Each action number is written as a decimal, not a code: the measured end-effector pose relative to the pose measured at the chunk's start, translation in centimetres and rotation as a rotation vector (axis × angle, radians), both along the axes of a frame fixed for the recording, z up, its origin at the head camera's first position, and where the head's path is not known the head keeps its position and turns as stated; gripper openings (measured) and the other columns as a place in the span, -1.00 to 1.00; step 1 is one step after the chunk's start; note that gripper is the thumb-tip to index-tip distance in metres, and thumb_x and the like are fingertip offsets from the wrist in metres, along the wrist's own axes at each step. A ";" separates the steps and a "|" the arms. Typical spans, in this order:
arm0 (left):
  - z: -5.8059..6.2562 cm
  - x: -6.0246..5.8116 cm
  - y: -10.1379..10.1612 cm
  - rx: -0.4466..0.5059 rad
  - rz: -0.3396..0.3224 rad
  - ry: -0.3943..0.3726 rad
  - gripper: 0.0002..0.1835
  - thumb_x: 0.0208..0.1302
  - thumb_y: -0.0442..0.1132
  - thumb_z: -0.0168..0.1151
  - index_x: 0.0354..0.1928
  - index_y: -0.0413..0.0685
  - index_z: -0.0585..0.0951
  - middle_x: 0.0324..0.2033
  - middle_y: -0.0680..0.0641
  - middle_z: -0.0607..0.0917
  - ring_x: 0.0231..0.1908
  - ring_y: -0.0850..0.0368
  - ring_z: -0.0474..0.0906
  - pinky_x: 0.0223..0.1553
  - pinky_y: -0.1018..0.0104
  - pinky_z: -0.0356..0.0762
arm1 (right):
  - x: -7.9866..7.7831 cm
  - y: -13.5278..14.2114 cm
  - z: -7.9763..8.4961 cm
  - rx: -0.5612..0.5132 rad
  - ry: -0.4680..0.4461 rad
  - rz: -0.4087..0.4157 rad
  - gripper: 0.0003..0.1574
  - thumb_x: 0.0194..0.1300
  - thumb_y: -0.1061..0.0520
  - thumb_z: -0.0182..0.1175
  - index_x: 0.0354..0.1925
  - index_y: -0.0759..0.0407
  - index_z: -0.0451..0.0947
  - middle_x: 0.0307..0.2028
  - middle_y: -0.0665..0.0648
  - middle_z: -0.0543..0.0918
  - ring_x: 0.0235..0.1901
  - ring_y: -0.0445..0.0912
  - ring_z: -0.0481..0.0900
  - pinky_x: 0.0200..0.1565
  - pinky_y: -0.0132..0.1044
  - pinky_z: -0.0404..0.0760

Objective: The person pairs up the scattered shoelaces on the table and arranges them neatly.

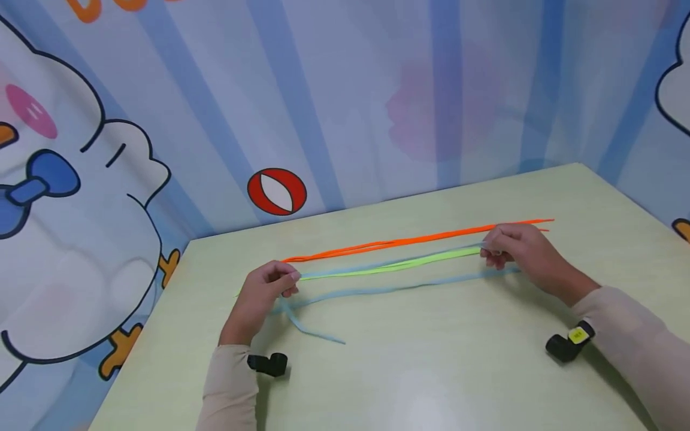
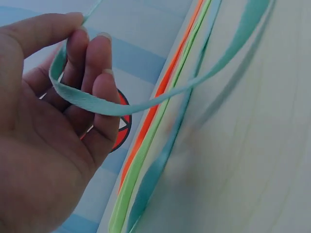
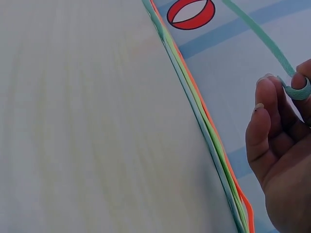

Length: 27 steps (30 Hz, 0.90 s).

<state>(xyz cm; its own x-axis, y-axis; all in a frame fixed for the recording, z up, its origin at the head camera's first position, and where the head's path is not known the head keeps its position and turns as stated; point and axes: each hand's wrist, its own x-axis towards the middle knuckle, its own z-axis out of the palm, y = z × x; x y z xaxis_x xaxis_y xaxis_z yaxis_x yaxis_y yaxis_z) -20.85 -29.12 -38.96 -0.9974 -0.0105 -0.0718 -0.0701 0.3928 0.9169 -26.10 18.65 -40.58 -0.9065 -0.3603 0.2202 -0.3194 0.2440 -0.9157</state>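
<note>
My left hand (image 1: 261, 292) pinches a light blue flat lace (image 2: 146, 104) between thumb and fingertips, and its loose end hangs down, curving over the table. My right hand (image 1: 520, 254) pinches the same lace, so a nearly straight stretch runs between both hands above the table. In the right wrist view the lace wraps around a fingertip of the right hand. Beneath lie a lime green lace (image 1: 431, 259) and, farther back, an orange lace (image 1: 415, 239), both doubled lengthwise. A second light blue lace (image 1: 372, 291) lies on the near side of the green one.
The pale wooden table (image 1: 409, 377) ends at a back edge against a printed cloth wall (image 1: 366, 108) with blue stripes and cartoon figures. Black wrist cameras (image 1: 268, 364) sit on both sleeves, low over the tabletop.
</note>
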 end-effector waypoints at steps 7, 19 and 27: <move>0.6 0.1 -0.7 0.006 0.033 0.027 -0.66 0.40 -0.01 0.28 0.00 -0.13 0.61 -0.08 -0.31 0.58 -0.08 -0.20 0.57 0.05 0.12 0.49 | 0.3 0.3 -0.2 0.069 0.009 -0.023 -0.64 0.56 0.18 -0.04 -0.27 0.41 0.57 -0.26 0.36 0.61 -0.34 0.07 0.60 -0.28 -0.22 0.64; 0.6 0.3 -2.4 -0.025 0.065 0.011 -0.61 0.38 0.05 0.28 0.03 -0.09 0.60 0.03 -0.33 0.57 -0.08 -0.07 0.59 0.10 0.04 0.49 | 0.9 1.3 -0.7 0.118 -0.017 -0.081 -0.64 0.55 0.18 -0.02 -0.31 0.35 0.59 -0.25 0.30 0.64 -0.35 0.04 0.63 -0.30 -0.24 0.65; 0.6 0.6 -3.4 -0.012 0.094 0.024 -0.65 0.41 -0.01 0.26 0.02 -0.13 0.60 -0.02 -0.35 0.58 -0.03 -0.27 0.54 0.03 0.15 0.52 | 1.1 2.6 -0.6 0.140 -0.027 -0.132 -0.63 0.56 0.16 -0.03 -0.28 0.36 0.61 -0.26 0.29 0.66 -0.34 -0.01 0.64 -0.30 -0.25 0.66</move>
